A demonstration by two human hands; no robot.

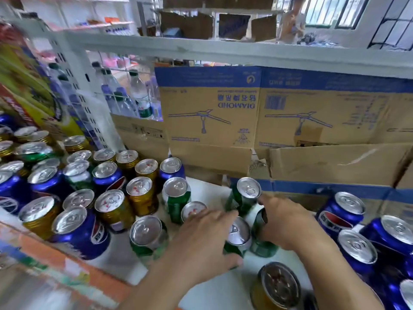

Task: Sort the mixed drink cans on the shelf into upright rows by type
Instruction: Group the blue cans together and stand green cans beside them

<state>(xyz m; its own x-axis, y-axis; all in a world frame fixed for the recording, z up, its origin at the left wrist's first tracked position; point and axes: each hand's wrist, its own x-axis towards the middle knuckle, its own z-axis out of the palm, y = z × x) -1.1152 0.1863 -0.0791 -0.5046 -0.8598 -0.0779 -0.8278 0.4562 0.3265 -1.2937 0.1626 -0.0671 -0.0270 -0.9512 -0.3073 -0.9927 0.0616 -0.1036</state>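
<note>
Since the tabs all look unpopped, I'd guess these are full: weighty, stiff-walled, a bit slick on the sides. So wrap round the body, not the rim. Left hand [201, 240] is curled round one green can [239, 233], and right hand [288, 222] grips a second green can [262, 247] right beside it, mid-shelf. The white shelf [210, 190] looks smooth, so they'd probably slide. Gold cans [140, 195] crowd the left, blue cans [342, 217] the right, and cardboard boxes [212, 113] sit close behind. Tight room.
</note>
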